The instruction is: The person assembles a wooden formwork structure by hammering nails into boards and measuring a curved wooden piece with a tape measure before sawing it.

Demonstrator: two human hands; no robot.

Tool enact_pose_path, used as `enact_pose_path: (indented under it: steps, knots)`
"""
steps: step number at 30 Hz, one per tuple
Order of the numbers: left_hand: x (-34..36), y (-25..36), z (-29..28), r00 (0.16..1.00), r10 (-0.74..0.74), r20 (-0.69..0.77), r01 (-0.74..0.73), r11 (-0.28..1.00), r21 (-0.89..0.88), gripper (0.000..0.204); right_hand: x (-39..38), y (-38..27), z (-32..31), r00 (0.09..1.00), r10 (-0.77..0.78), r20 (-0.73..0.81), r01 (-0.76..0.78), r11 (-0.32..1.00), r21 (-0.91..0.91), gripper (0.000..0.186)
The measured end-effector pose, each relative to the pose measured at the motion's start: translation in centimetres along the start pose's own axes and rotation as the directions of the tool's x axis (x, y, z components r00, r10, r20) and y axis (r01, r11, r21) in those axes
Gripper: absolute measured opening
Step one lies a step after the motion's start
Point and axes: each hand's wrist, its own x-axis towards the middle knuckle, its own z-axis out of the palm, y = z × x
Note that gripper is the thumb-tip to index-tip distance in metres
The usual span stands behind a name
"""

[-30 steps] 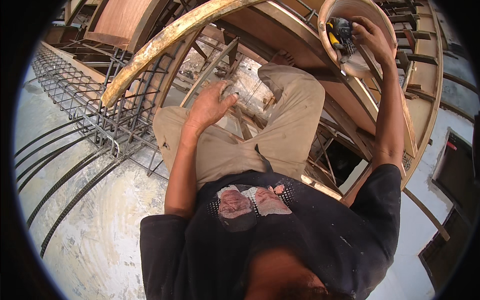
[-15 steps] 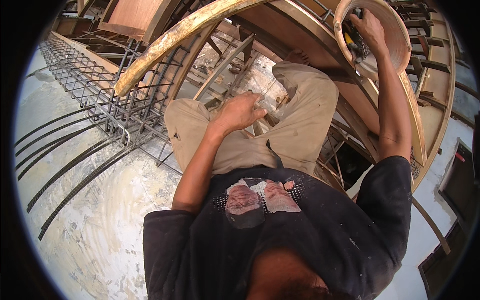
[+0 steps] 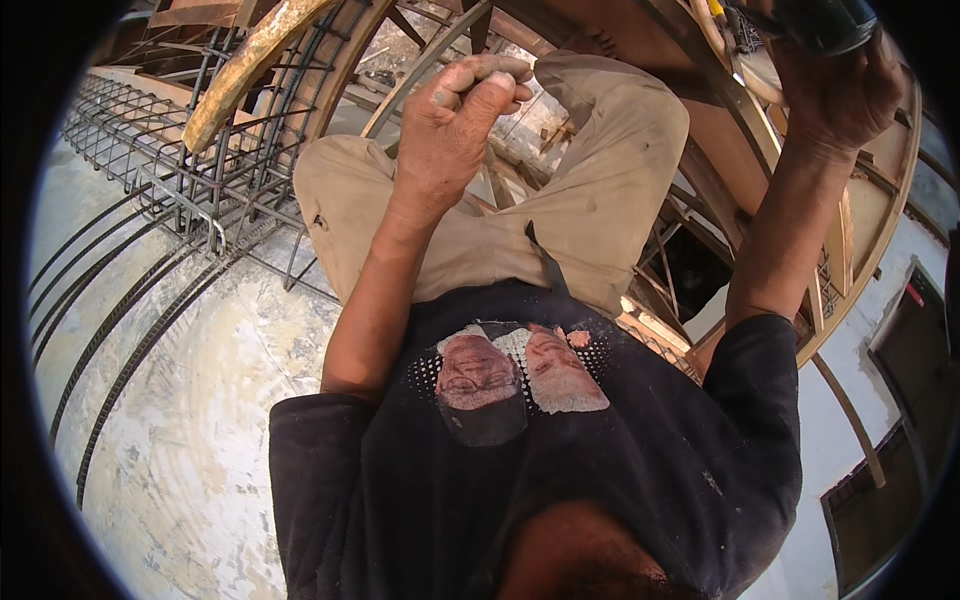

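Note:
My left hand (image 3: 463, 130) is raised above my lap, its fingers curled and the thumb pressed against them. Whatever may lie in that pinch is hidden. At the upper right my right hand (image 3: 838, 95) grips a black, rounded, cylinder-like object (image 3: 826, 24). The top edge cuts this object off, so its kind does not show. Behind the right wrist, a pale bucket (image 3: 762, 76) is partly visible, with a bit of yellow and dark things at its mouth. My bent knees in tan trousers (image 3: 620, 170) lie below and between the hands.
Rebar cages (image 3: 215, 180) stand at the left, with several bars curving over a pale concrete slab (image 3: 200, 380). A rough, yellowish curved wooden piece (image 3: 245, 70) juts in at the upper left. Curved plywood formwork (image 3: 720, 190) and open gaps between timbers lie around my legs.
My right hand has come out of the bucket with the black object and is nearer. My left hand has risen from my lap, fingers curled. The view has shifted, leaving the bucket mostly out of sight.

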Motion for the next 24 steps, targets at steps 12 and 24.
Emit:
enact_pose_path:
  steps: [12,24]
  knots:
    - [-1.7,-4.4,-4.1,0.9,-0.406,-0.157,0.349,0.889,-0.296,0.035,-11.4,16.4,14.4,0.551,0.826,0.117,-0.77,0.45,0.453,0.035]
    - [-1.0,-6.0,-4.6,0.767,-0.519,-0.377,0.178,0.737,-0.652,0.031,-8.8,15.7,14.3,0.664,0.738,0.12,-0.571,0.603,-0.557,0.065]
